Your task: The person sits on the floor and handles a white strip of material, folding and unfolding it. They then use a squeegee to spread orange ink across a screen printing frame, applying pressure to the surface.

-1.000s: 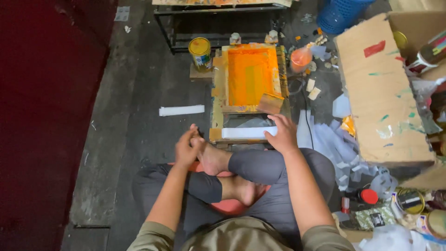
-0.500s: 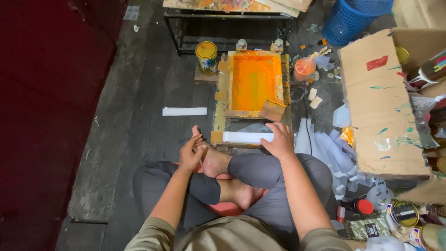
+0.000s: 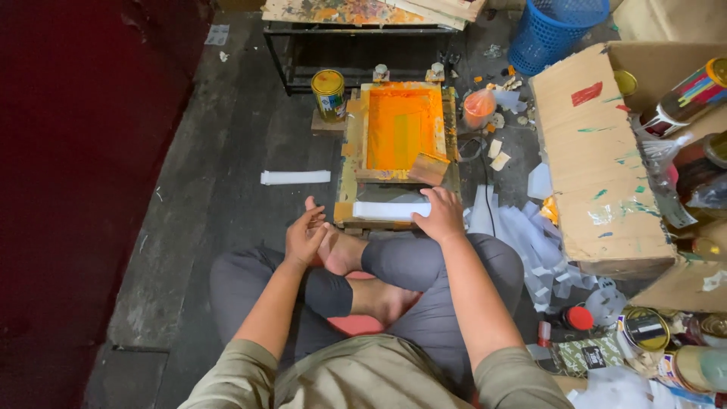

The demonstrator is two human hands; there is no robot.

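A wooden screen frame [image 3: 354,163] coated in orange ink lies on the dark floor in front of my crossed legs. A small wooden squeegee [image 3: 429,168] rests at its near right corner. A white strip [image 3: 388,210] lies across the frame's near edge. My right hand [image 3: 441,216] rests on the right end of that strip, fingers spread over it. My left hand [image 3: 304,235] hovers open beside my bare foot, just left of the frame, holding nothing.
A yellow tin [image 3: 329,94] stands left of the frame, and another white strip [image 3: 295,177] lies on the floor. A large cardboard box [image 3: 598,163] with cans, loose white strips [image 3: 522,227], a blue basket [image 3: 553,30] and a metal bench [image 3: 356,34] crowd the right and back.
My right hand has stayed on the white strip. My left hand has opened a little beside my foot. The view has shifted slightly downward.
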